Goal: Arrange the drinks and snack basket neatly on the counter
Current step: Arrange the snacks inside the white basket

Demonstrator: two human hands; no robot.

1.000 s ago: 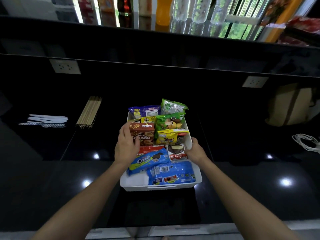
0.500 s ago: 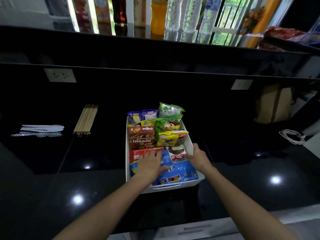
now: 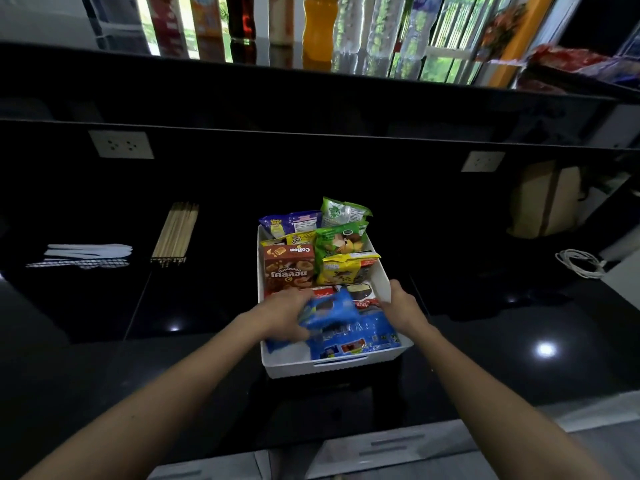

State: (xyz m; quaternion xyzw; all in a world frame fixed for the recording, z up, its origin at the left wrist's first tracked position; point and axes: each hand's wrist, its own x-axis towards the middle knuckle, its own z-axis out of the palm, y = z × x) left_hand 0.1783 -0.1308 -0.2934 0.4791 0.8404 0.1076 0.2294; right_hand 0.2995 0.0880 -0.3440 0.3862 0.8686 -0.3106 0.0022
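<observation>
The white basket (image 3: 381, 271) sits on a glossy black counter (image 3: 104, 358), close to its near edge and about midway along it, with ceiling lights showing as bright spots on the polished stone. The left hand (image 3: 277, 317) is inside the near end of the basket, fingers curled round the left end of a blue cookie packet (image 3: 329, 308), which is blurred. The right hand (image 3: 403, 306) grips the rim of the basket's right wall. Its fingers look bunched together over the edge, though the tips are hard to see. Further back in the basket stand a brown box (image 3: 289, 268), a yellow packet (image 3: 346, 268) and green packets (image 3: 341, 239), and a large blue pack (image 3: 356, 337) lies flat at the front. To the left on the counter lie a bundle of wooden sticks (image 3: 176, 233) and some white plastic cutlery (image 3: 90, 251), well apart from the basket. Off to the right are a coiled white cable (image 3: 580, 263) and a tan bag (image 3: 550, 199) against the dark back panel, which carries two wall sockets (image 3: 121, 144). Above the panel is a raised black ledge where the drinks are lined up, among them a dark cola bottle (image 3: 240, 15), an orange bottle (image 3: 318, 26) and clear water bottles (image 3: 381, 26). Behind them is a window with greenery outside.
</observation>
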